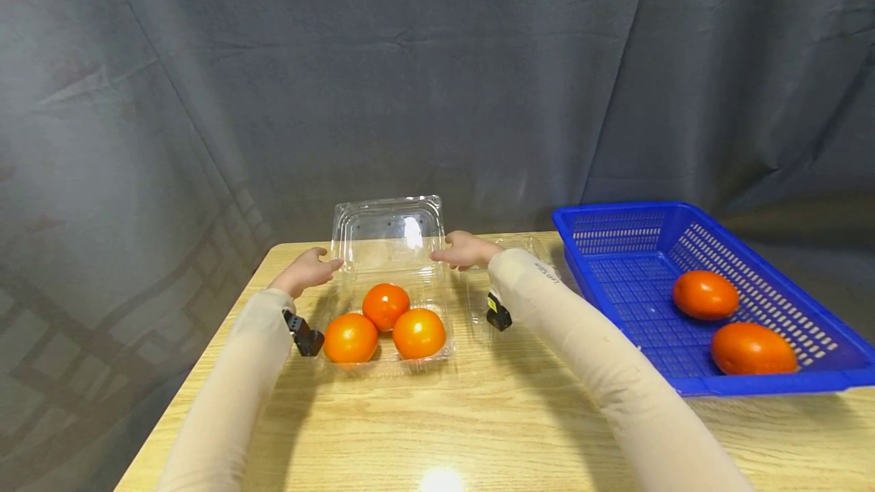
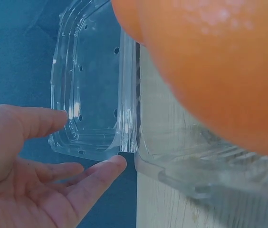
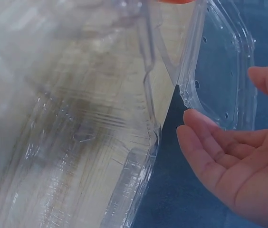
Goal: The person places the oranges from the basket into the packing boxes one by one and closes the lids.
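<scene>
A clear plastic clamshell box (image 1: pixel 383 367) lies on the table with its lid (image 1: pixel 386 228) standing up at the back. Three round orange fruits (image 1: pixel 386 306) sit in its base. At the lid's left side is my left hand (image 1: pixel 307 270), thumb and fingers extended; in the left wrist view the thumb tip (image 2: pixel 60 119) overlaps the lid's rim and a fingertip is right by the hinge end. My right hand (image 1: pixel 468 250) is at the lid's right side, with thumb and fingers (image 3: pixel 207 130) spread apart around its lower corner.
Another clear plastic container (image 1: pixel 481 302) lies right of the box, partly hidden beneath my right forearm. A blue plastic basket (image 1: pixel 615 317) at the right holds two orange-red fruits (image 1: pixel 706 294). Behind the wooden table (image 1: pixel 383 431) hangs a grey curtain (image 1: pixel 410 97).
</scene>
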